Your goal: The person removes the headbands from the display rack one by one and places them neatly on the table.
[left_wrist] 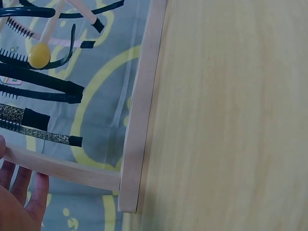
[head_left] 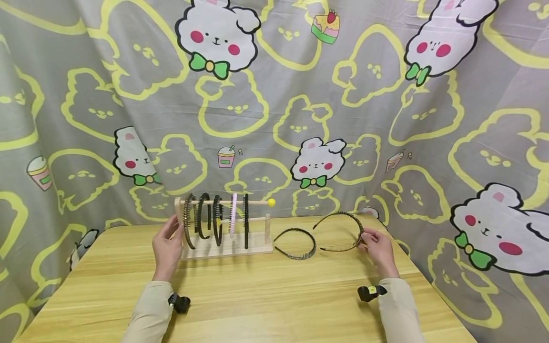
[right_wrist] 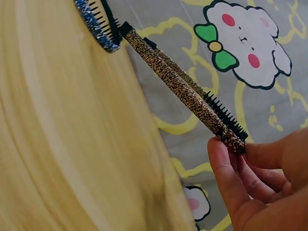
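Note:
On the left, my left hand (head_left: 167, 245) grips the upright end post of a wooden headband rack (head_left: 261, 248). In the left wrist view its fingers (left_wrist: 41, 192) lie against that post (left_wrist: 72, 172). Several headbands hang on the rack's rods: a glittery gold one (head_left: 187, 228) closest to the hand, a pink one (head_left: 233, 214), and black ones. My right hand (head_left: 378, 247) pinches a gold glitter headband (right_wrist: 178, 91) with comb teeth between thumb and fingertips, its open ends pointing left. A blue glitter headband (head_left: 300, 257) lies on the table between rack and right hand.
The wooden table (head_left: 274, 295) reaches back to a grey curtain (head_left: 274, 119) with cartoon prints, which also hangs along both sides. A yellow ball (head_left: 271, 202) caps the right end of the rack's upper rod. Each wrist wears a small black camera (head_left: 179, 303).

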The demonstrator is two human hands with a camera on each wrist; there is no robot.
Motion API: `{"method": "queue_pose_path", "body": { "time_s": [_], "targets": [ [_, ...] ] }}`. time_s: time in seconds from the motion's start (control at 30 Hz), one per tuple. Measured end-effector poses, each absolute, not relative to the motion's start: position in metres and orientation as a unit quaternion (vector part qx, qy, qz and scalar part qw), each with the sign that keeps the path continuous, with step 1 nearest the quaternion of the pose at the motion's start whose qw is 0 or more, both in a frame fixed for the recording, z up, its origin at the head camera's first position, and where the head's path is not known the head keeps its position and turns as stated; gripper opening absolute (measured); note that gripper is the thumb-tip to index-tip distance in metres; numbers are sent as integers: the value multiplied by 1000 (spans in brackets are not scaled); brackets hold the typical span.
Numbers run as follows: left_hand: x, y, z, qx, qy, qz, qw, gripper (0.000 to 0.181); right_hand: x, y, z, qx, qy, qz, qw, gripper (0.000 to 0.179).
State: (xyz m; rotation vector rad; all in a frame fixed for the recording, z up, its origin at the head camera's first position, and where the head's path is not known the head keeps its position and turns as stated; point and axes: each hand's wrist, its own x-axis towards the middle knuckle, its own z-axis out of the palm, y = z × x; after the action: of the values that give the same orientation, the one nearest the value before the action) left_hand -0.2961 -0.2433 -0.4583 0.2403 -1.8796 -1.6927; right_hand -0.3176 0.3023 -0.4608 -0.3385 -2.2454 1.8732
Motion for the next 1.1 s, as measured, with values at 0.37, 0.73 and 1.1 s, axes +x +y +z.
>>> {"method": "queue_pose_path", "body": {
  "time_s": [0.37, 0.73, 1.1],
  "targets": [
    [-301, -245, -465, 98, -711, -626, 304, 40, -317, 303, -472, -128, -758, 635, 82, 41],
    [-300, -245, -467, 102, -709, -629, 301, 40, -320, 305, -485, -131, -752, 642, 73, 39],
    [-300, -244, -465, 92, -711, -624, 311, 39, -320, 300, -489, -129, -749, 647, 64, 39]
  ]
}}
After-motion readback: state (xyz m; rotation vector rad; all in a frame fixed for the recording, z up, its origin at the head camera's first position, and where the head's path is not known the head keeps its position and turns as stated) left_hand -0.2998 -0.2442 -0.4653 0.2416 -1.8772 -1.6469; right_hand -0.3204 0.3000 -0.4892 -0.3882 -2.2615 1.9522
